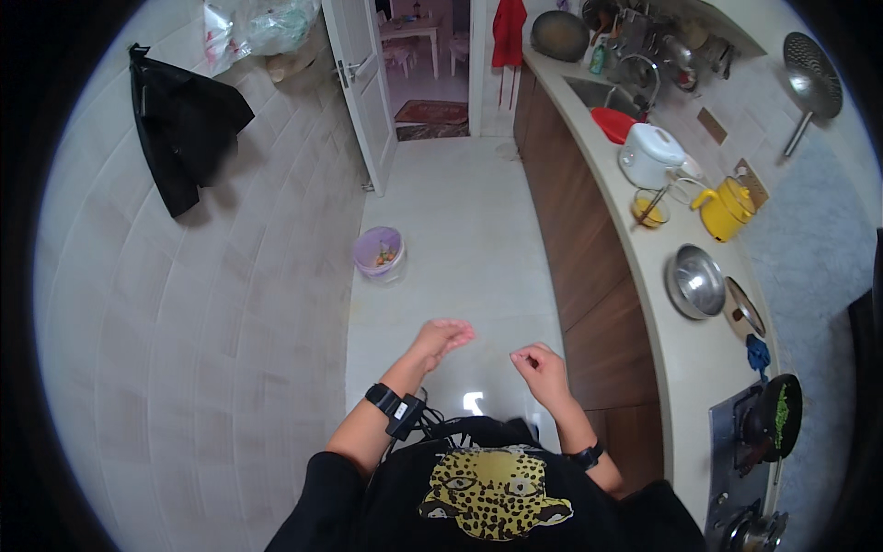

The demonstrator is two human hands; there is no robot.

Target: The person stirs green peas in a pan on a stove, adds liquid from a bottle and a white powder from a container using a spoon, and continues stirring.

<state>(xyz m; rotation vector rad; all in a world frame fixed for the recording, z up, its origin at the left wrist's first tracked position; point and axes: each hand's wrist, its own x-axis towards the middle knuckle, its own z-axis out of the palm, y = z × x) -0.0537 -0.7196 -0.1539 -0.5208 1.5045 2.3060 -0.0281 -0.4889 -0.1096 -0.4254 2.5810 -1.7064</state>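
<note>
Both of my hands are raised in front of my body, over the kitchen floor. My left hand [443,340] has its fingers stretched and slightly bent, with nothing in it. To its right, my right hand [542,367] is loosely curled, the thumb close to the fingertips; no object shows in it. Black straps sit on both forearms. On the counter at the right are a steel bowl [697,281], a glass lid [745,307], a blue cloth [757,352] and a yellow kettle [728,209]. A dark pan [781,418] with chopped greens rests on the stove.
A purple bin [379,252] holding scraps stands by the left wall. Along the right runs the counter [655,303], bearing a white rice cooker [650,156], a glass bowl of yellow liquid [648,208] and a red basin [612,125]. A white door [359,83] stands ajar ahead.
</note>
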